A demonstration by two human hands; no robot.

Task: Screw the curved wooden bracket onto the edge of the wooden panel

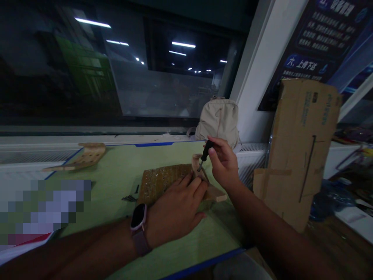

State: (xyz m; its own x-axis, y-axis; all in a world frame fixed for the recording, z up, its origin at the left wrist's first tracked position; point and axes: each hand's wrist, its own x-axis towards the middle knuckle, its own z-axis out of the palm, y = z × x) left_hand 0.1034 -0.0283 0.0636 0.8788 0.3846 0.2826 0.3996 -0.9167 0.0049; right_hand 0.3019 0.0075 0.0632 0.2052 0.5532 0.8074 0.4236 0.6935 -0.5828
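Observation:
My left hand (177, 204) lies flat, fingers stretched out, pressing down on a brown wooden board (163, 179) on the green table (116, 171). A smartwatch (138, 216) is on that wrist. My right hand (223, 161) is closed round the black handle of a small screwdriver (204, 154), held tilted with its tip down at a curved pale wooden piece (201, 167) standing at the board's right end. A few dark screws (131, 196) lie just left of the board.
Another pale wooden part with holes (84, 154) lies at the table's far left. A beige backpack (218, 118) sits on the sill by the window. A tall cardboard box (300, 144) stands to the right, off the table. The blue table edge (204, 264) runs near me.

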